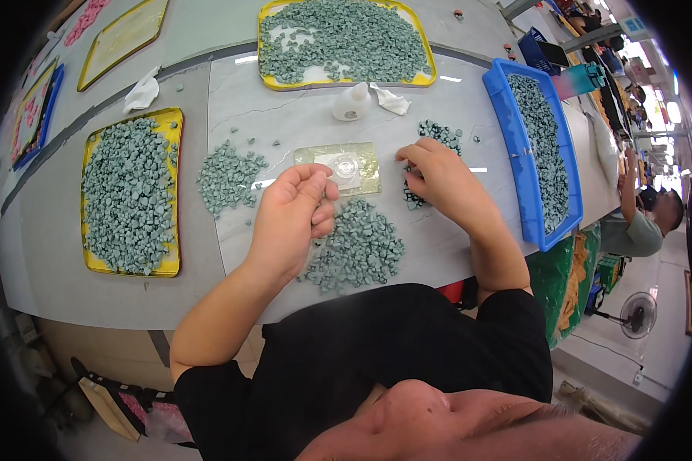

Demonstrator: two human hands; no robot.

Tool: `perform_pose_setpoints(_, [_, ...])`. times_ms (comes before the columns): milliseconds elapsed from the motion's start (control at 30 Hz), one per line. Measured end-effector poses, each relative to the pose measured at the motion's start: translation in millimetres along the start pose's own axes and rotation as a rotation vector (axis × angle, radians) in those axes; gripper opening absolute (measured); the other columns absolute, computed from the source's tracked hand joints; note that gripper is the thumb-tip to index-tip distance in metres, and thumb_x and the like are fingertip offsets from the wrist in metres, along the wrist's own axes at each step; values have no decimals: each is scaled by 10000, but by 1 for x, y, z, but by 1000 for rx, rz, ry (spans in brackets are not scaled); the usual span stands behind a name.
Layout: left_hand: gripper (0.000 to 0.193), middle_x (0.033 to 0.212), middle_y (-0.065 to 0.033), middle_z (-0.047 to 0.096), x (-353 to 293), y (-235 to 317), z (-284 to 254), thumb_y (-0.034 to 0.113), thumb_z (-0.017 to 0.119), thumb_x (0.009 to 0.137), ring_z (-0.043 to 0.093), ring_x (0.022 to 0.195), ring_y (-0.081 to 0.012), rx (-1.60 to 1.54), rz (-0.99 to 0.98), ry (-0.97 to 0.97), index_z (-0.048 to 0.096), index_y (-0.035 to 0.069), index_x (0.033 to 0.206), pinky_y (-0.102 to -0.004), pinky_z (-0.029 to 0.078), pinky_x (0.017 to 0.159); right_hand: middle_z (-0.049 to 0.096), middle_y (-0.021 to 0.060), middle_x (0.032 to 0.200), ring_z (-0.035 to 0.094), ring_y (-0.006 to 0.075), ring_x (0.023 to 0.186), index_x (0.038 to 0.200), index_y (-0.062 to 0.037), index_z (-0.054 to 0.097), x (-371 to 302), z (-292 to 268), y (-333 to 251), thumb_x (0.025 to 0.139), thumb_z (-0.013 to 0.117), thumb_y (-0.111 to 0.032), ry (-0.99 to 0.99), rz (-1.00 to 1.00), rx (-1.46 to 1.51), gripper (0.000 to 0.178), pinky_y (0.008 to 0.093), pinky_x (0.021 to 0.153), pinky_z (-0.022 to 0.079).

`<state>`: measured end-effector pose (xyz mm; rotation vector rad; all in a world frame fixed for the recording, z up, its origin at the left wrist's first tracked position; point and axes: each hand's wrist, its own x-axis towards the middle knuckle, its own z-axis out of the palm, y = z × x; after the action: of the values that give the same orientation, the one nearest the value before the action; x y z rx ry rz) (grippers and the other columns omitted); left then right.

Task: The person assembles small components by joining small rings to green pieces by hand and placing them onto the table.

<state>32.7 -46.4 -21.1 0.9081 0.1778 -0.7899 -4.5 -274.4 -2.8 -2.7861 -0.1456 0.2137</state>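
My left hand point(291, 211) is closed, thumb and fingers pressed together beside a flat yellowish see-through pad point(369, 173). Whatever it may pinch is too small to make out. On the pad lies a white square with a clear round dish point(344, 167). My right hand point(446, 180) is over a small heap of dark green pieces point(437, 132), thumb and forefinger apart, the other fingers partly hidden. Between my forearms spreads a heap of pale green, pebble-like pieces point(359, 246). Another pale green heap point(229, 178) lies left of my left hand.
A yellow-rimmed tray point(178, 230) of green pieces stands left, another yellow-rimmed tray point(432, 65) at the back. On the right is a blue bin point(524, 177) of darker pieces. A white bottle point(351, 104) and crumpled tissue point(392, 101) stand beyond the pad. Another person point(634, 230) is far right.
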Motion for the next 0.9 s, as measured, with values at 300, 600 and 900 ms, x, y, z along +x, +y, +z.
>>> perform_pose_setpoints(300, [254,718,4,474,4,-7,-4,199,453,960,320,513,-39,155,-47,-138,571,-26,954,-174,265,439,627,56,806,614,191,737,874,-40,641,3,13,-37,704,692,9,276,-245,508,185,273,609,487])
perform_pose_setpoints(600, [238,744,-29,516,2,-8,-7,193,535,922,389,532,-31,235,-25,-94,578,-31,989,-176,312,444,602,72,848,570,191,660,891,-31,645,5,28,-43,651,710,33,454,-570,335,257,285,551,461])
perform_pose_setpoints(900, [216,779,-23,515,0,-3,-8,129,515,915,384,557,-32,121,-70,-135,560,-55,1019,-182,301,461,596,75,857,579,210,683,929,-30,643,7,24,-40,648,708,35,363,-593,301,295,289,564,469])
